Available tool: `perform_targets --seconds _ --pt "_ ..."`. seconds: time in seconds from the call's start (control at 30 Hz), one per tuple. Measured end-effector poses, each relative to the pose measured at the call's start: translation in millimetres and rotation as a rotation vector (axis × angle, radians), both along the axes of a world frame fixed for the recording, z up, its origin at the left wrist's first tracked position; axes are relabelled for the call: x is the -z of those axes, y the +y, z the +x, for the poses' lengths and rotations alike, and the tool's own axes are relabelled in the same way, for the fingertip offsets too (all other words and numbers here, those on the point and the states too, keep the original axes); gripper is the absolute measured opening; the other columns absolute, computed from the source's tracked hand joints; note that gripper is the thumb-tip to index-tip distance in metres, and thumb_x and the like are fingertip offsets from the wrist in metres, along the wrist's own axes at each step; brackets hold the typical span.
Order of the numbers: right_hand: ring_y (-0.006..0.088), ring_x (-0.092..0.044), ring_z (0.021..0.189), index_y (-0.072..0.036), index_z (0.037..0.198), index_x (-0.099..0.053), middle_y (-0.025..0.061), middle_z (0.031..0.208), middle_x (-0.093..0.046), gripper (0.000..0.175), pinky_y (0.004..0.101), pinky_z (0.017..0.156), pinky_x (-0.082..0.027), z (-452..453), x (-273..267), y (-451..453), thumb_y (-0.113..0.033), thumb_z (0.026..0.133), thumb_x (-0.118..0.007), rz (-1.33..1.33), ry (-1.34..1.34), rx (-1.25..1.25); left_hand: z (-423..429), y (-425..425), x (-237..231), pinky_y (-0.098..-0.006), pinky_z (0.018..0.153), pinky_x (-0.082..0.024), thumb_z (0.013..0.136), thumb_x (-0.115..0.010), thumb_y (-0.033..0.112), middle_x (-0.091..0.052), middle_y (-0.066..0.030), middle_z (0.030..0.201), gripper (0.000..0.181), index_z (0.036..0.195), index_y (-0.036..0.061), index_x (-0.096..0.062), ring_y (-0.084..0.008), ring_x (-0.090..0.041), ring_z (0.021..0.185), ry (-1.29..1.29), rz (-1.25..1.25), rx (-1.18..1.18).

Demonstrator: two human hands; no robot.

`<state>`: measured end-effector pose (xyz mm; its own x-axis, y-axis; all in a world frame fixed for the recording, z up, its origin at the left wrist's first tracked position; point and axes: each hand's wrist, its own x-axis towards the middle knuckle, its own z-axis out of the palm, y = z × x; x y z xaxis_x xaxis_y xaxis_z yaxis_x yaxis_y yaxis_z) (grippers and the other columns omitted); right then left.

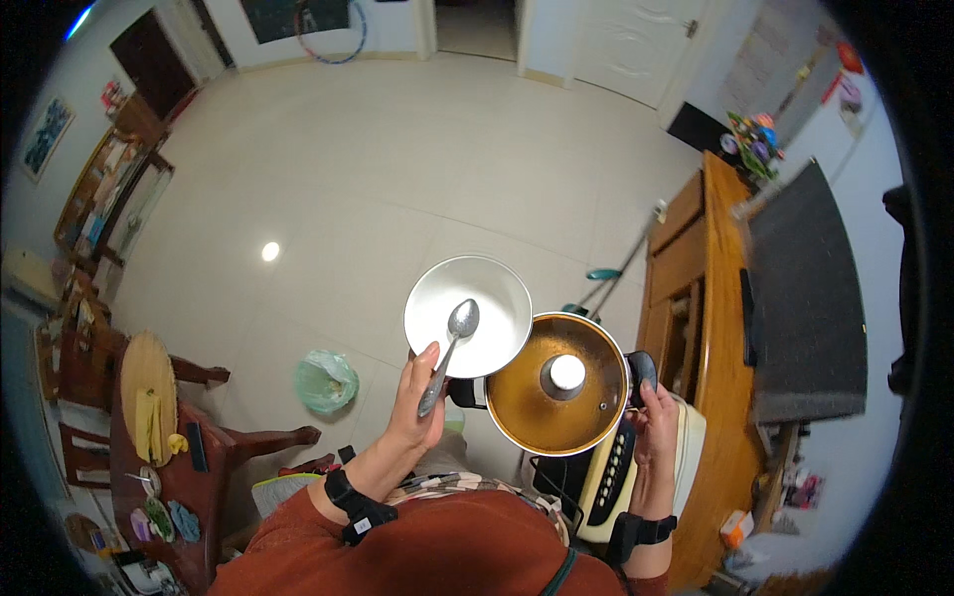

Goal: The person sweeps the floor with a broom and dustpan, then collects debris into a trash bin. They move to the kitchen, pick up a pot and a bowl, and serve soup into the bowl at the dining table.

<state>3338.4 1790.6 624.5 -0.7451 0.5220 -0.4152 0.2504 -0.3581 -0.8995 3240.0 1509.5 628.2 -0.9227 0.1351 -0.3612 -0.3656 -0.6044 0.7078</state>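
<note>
My left hand (417, 398) grips a white bowl (440, 305) by its near rim, the thumb pressing a metal spoon (464, 319) whose head rests inside the bowl. Right beside it is a two-handled cooking pot (555, 452) with a glass lid (529, 406) and a pale knob. The lid looks amber over the pot's interior. My right hand (656, 421) holds the pot's right black handle (642, 372). The left black handle (466, 393) sits against my left hand; whether those fingers also grip it is hidden. The bowl overlaps the pot's upper left rim.
A lined waste bin (326, 381) stands on the tiled floor (335, 171). To the left is a dark wooden table (197, 484) with a woven mat (141, 357). A wooden cabinet (719, 261) bearing a television (809, 298) and a cream appliance (596, 506) are at the right.
</note>
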Motion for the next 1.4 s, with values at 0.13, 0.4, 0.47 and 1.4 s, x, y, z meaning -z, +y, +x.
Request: perform_targets --seconds 0.13,0.4,0.47,1.4 --pt "0.0042 -0.045 0.051 -0.002 0.088 -0.057 0.0021 0.071 -0.057 0.017 0.0195 0.049 -0.041 -83.0 14.0 -28.9 -0.019 0.085 -0.054 -0.019 0.035 -0.136 -42.6 -41.5 10.0 -0.0234 0.072 -0.032 0.085 -0.052 0.031 -0.050 0.0017 0.088 0.028 0.098 0.0068 -0.051 -0.0065 -0.042 0.079 -0.016 -0.022 -0.142" --pt "0.0067 -0.049 0.061 -0.004 0.090 -0.057 0.0019 0.072 -0.056 0.021 0.0202 0.051 -0.039 -254.3 19.9 -126.2 -0.024 0.084 -0.057 0.012 0.023 -0.581 -78.6 -136.7 19.5 -0.0266 0.082 -0.032 0.085 -0.052 0.028 -0.049 -0.0001 0.099 0.029 0.106 0.0080 -0.048 -0.0095 -0.043 0.093 0.074 -0.008 -0.577" --pt "0.0073 -0.050 0.063 -0.005 0.088 -0.057 0.0014 0.072 -0.056 0.020 0.0203 0.052 -0.039 -292.6 17.3 -162.9 -0.024 0.083 -0.057 0.012 0.039 -0.731 -78.6 -157.3 17.5 -0.0293 0.085 -0.032 0.086 -0.049 0.032 -0.051 -0.0014 0.105 0.036 0.111 0.0059 -0.047 -0.0108 -0.044 0.098 0.037 -0.081 -0.716" --pt "0.0067 -0.051 0.058 -0.006 0.086 -0.059 0.0011 0.071 -0.059 0.017 0.0197 0.050 -0.039 -377.8 -157.8 -236.4 -0.022 0.084 -0.057 -0.087 0.050 -1.659 16.5 -49.5 -169.9 -0.0319 0.087 -0.034 0.088 -0.044 0.034 -0.043 -0.0044 0.113 0.042 0.124 0.0130 -0.036 -0.0133 -0.040 0.105 0.205 -0.928 -1.306"
